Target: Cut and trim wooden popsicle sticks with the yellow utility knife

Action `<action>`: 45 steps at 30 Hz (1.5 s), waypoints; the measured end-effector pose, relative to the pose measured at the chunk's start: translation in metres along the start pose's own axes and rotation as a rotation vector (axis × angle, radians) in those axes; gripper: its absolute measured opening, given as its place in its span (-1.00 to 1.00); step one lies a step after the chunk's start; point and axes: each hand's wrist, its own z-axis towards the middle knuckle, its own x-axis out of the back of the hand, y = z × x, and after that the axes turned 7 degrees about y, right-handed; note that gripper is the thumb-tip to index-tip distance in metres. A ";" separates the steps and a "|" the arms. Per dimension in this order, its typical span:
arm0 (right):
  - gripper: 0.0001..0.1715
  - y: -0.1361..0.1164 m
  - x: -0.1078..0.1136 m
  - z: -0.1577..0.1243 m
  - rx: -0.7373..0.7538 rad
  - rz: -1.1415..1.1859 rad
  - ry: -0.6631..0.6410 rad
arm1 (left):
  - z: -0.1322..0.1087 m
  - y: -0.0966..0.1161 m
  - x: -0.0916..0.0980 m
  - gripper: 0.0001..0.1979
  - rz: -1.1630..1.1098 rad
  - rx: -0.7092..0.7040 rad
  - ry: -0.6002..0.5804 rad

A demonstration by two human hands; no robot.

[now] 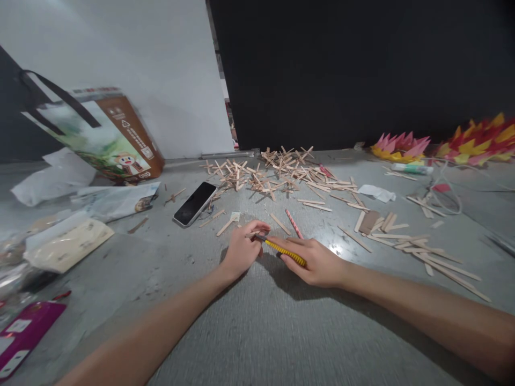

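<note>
Near the middle of the grey table my left hand [242,251] is closed, pinching a short wooden stick [252,234]. My right hand [316,262] is wrapped round a yellow utility knife [287,252]. The knife's dark front end meets the stick at the left fingertips; whether the blade cuts into the wood is too small to tell. Just beyond the hands lie a red-and-white striped straw [294,223] and a loose wooden stick [280,224]. Past them is a heap of crossed wooden sticks [263,179].
A phone [196,203] lies left of the heap, before a paper bag [116,134]. Plastic packets [68,241] and a purple case [30,335] are at left. Loose sticks [422,249], a glue tube [410,168], a cable [446,201] and folded-paper flowers [402,147] are at right.
</note>
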 end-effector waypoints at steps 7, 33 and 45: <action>-0.34 0.000 0.001 0.000 -0.008 -0.005 0.000 | -0.001 -0.002 -0.001 -0.70 0.015 0.006 -0.002; -0.34 0.000 0.001 0.000 -0.018 0.014 -0.015 | -0.001 0.004 0.000 -0.69 0.012 0.032 0.011; -0.34 0.002 -0.001 -0.001 -0.028 0.002 -0.027 | -0.002 0.004 0.000 -0.62 0.027 0.050 0.004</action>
